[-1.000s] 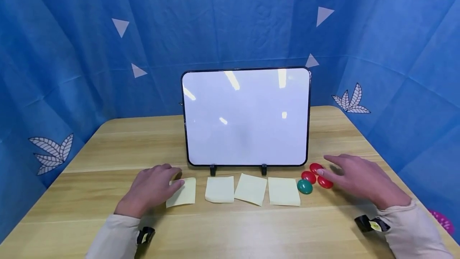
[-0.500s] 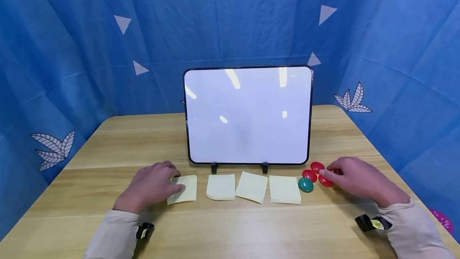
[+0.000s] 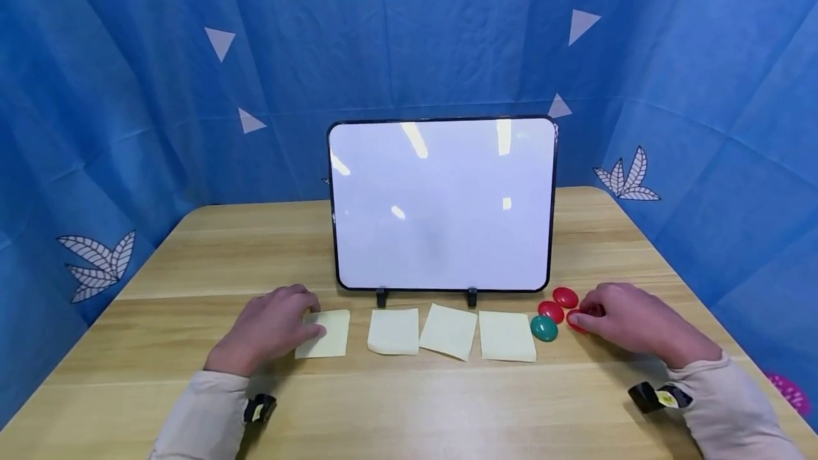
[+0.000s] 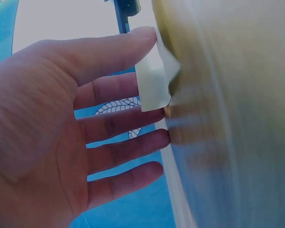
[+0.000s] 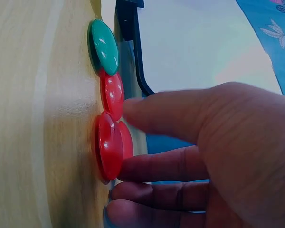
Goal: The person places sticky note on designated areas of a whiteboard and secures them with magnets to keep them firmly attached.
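Observation:
In the head view, my left hand point(image 3: 268, 329) pinches the leftmost pale-yellow sticky note point(image 3: 332, 336). The left wrist view shows my thumb over the curled sticky note point(image 4: 154, 78), with the index finger behind it and the other fingers spread. At the right, my right hand point(image 3: 635, 321) grips a glossy round red magnet point(image 3: 575, 321) by its edges. Seen from the right wrist, thumb and index finger bracket this red magnet point(image 5: 110, 145), its far side partly hidden. Two more red magnets point(image 3: 565, 297) and a green magnet point(image 3: 544, 328) lie close beside it.
A framed whiteboard point(image 3: 441, 204) stands on black feet point(image 3: 471, 297) behind the notes. More sticky notes point(image 3: 393, 332) lie in a row before it on the wooden table point(image 3: 409, 410). Blue patterned curtains point(image 3: 422, 27) surround the table.
My right thumb and fingers have closed in on the nearest red magnet, the hand drawing lower. My left hand has stayed at the leftmost sticky note, which has shifted slightly.

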Action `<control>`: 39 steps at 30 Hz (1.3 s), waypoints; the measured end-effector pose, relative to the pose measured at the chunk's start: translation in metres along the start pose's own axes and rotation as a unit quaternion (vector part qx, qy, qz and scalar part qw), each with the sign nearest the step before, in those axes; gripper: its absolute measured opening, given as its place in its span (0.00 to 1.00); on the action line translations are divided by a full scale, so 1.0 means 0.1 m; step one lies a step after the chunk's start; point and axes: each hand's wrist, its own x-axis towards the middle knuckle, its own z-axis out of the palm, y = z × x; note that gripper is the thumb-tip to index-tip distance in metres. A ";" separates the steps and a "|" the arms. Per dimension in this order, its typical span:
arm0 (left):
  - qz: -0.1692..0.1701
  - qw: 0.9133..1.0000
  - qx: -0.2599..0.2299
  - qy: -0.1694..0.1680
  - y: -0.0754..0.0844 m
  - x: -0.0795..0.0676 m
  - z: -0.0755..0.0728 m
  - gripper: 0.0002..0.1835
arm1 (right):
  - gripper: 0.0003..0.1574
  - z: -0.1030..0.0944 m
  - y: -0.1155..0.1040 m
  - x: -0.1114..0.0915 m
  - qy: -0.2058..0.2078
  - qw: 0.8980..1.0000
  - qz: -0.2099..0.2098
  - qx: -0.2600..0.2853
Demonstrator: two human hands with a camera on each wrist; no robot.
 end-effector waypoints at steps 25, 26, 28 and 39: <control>0.037 0.996 0.007 0.077 -0.09 0.02 0.02 0.06 | 0.20 0.05 -0.01 0.01 0.009 0.999 0.026 0.033; 0.034 0.996 0.006 0.077 -0.09 0.02 0.02 0.07 | 0.20 0.05 -0.01 0.01 0.010 0.999 0.025 0.034; 0.029 0.997 0.002 0.076 -0.09 0.02 0.02 0.07 | 0.20 0.06 -0.01 0.01 0.012 0.999 0.027 0.034; 0.014 0.997 -0.028 0.065 -0.10 0.04 0.02 0.05 | 0.19 0.07 0.00 0.03 0.022 0.998 0.017 0.056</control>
